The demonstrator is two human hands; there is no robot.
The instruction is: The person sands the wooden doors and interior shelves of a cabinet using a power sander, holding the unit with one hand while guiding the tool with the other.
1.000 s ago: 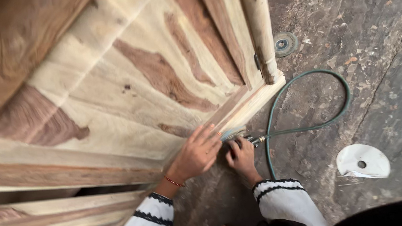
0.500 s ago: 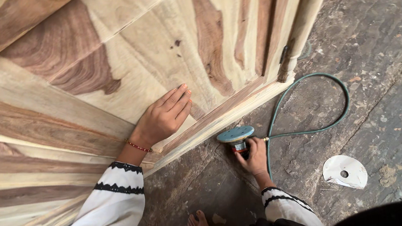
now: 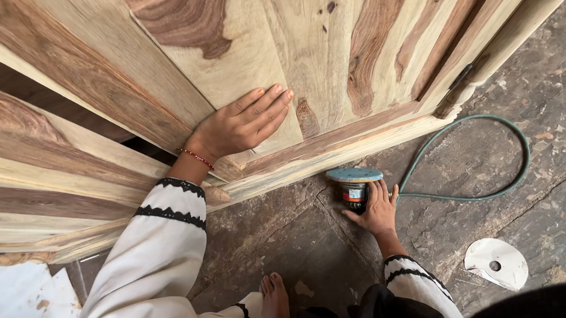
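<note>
Left hand (image 3: 245,123): laid flat, fingers spread and straight, palm pressed against the wooden door (image 3: 328,56); grips nothing.
Left wrist: red thread bracelet (image 3: 196,158) just behind the palm, then a white sleeve with a black-trimmed cuff (image 3: 172,206).
Right hand (image 3: 374,209): wrapped from behind around the body of an air sander (image 3: 354,185), fingers curled and pressed on its sides.
Air sander: upright in the grip, round blue pad on top, facing up just under the door's bottom edge; whether touching the wood, cannot tell.
Green hose (image 3: 479,159): runs out from the right of the held sander, loops over the stone floor (image 3: 561,137) and back toward the door.
Wooden door: light planks with brown streaks, leaning over the work, above both hands.
Sanding disc (image 3: 496,263): white, round, holed in the middle, lying on the floor well to the right of the right hand and nearer the person.
Bare foot (image 3: 276,307): on the floor, below and left of the right hand.
</note>
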